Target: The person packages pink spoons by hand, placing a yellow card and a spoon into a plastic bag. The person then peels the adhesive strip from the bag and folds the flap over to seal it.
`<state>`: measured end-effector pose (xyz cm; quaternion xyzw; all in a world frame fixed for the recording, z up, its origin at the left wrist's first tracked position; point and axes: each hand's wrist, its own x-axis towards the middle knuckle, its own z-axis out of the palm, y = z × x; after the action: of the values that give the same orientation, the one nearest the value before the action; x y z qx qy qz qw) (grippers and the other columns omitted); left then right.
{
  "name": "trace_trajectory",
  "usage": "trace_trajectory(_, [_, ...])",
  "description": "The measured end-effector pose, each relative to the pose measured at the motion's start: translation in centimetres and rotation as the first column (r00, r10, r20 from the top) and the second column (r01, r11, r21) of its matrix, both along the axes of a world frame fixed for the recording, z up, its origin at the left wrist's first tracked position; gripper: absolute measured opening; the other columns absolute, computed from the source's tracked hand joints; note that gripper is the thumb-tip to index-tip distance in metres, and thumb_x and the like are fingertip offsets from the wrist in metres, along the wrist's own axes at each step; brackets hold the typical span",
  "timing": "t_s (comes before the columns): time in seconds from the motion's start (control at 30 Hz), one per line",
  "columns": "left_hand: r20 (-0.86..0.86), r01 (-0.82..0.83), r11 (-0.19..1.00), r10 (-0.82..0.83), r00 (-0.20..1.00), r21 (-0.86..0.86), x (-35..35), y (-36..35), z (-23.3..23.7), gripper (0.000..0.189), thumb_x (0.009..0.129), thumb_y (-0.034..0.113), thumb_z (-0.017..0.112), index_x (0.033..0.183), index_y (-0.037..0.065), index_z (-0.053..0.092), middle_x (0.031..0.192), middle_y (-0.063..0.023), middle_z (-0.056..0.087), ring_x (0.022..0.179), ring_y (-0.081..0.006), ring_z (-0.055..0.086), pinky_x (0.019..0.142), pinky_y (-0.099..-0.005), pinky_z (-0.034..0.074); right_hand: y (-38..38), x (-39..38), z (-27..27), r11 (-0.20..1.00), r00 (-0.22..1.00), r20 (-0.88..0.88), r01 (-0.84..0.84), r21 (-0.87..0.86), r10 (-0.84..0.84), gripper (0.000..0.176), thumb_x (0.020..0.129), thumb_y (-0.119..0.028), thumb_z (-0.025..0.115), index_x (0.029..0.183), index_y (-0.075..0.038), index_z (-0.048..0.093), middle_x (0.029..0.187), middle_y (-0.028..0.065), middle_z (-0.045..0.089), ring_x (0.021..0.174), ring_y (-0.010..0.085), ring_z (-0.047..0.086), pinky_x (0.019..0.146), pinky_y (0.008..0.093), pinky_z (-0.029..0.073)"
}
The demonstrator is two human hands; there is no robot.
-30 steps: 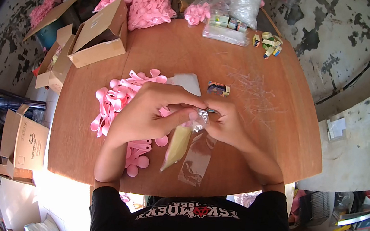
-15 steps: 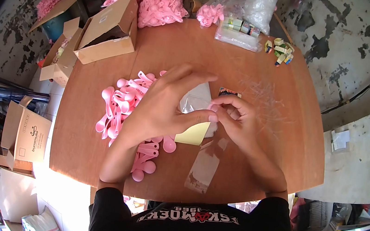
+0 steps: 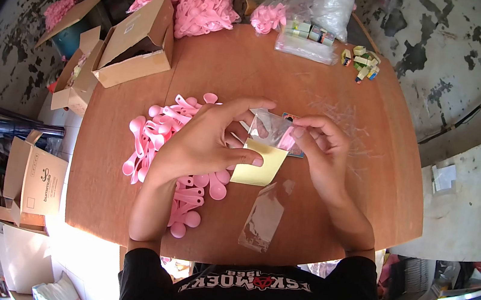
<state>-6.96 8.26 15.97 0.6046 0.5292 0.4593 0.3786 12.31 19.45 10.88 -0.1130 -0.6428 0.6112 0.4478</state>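
My left hand [image 3: 208, 140] holds a clear plastic bag [image 3: 266, 124] from the left, its thumb pressed on a yellow card [image 3: 261, 166] at the bag's lower part. My right hand [image 3: 326, 152] pinches the right edge of the bag near its top. A small pink piece [image 3: 287, 138] shows by the right fingertips; its full shape is hidden. Behind the bag lies a dark printed card [image 3: 295, 153], mostly covered. Pink measuring spoons [image 3: 161, 130] are heaped left of my left hand, with several more [image 3: 188, 204] below its wrist.
A flat clear bag [image 3: 261, 219] lies on the wooden table [image 3: 340, 224] near me. Clear strips [image 3: 341, 124] are scattered to the right. Small yellow-green card bundles [image 3: 362, 63] sit at the back right. An open carton [image 3: 136, 45] and bags of pink spoons [image 3: 207, 9] stand at the back left.
My right hand has moved right and slightly up, away from the left thumb. The bag and yellow card are now more visible, with the pink piece at the bag's right edge.
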Motion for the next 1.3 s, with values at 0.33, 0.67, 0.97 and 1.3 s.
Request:
trace_trajectory(0.33, [-0.035,-0.094,0.995,0.095,0.995,0.047,0.5,0.2,-0.8,0.064,0.078,-0.009,0.074,0.135,0.003,0.048,0.095,-0.0049,0.066,0.086,-0.0099,0.065,0.073,-0.0232,0.054,0.0,0.6,0.3,0.878,0.977,-0.15,-0.204,-0.432,0.153,0.022,0.096,-0.013,0.061,0.113,-0.001,0.058,0.109,0.0086,0.066,0.098,0.0142,0.062,0.083,0.0299,0.05])
trace_trajectory(0.67, [0.061,-0.038,0.997,0.034,0.998,0.069,0.5,-0.1,0.1,0.063,0.077,-0.009,0.074,0.134,0.003,0.049,0.095,-0.0043,0.066,0.086,-0.0096,0.065,0.071,-0.0224,0.053,-0.6,0.9,1.6,0.99,0.998,0.041,-0.048,-0.135,0.054,0.02,0.094,-0.006,0.064,0.112,0.003,0.062,0.104,0.0085,0.068,0.096,0.012,0.064,0.082,0.0277,0.053])
trace_trajectory(0.97, [0.117,-0.132,0.984,0.118,0.986,0.123,0.3,0.2,-0.7,0.021,0.091,0.002,0.066,0.112,-0.004,0.065,0.094,-0.0099,0.071,0.083,-0.0102,0.066,0.069,-0.0224,0.052,-1.2,0.7,1.7,0.996,0.999,-0.045,-0.021,-0.088,0.017,0.015,0.093,0.0,0.062,0.108,0.004,0.064,0.102,0.0092,0.068,0.094,0.0135,0.065,0.081,0.028,0.055])
trace_trajectory(1.3, [0.194,-0.086,0.965,0.037,0.98,0.248,-0.3,-0.4,0.0,0.019,0.09,0.001,0.066,0.108,-0.004,0.069,0.095,-0.0101,0.072,0.081,-0.0099,0.066,0.064,-0.0208,0.051,-0.7,1.3,1.8,0.989,0.994,0.013,-0.111,0.1,0.111,0.015,0.094,0.005,0.057,0.104,0.005,0.067,0.101,0.0115,0.069,0.095,0.0156,0.066,0.084,0.0282,0.053])
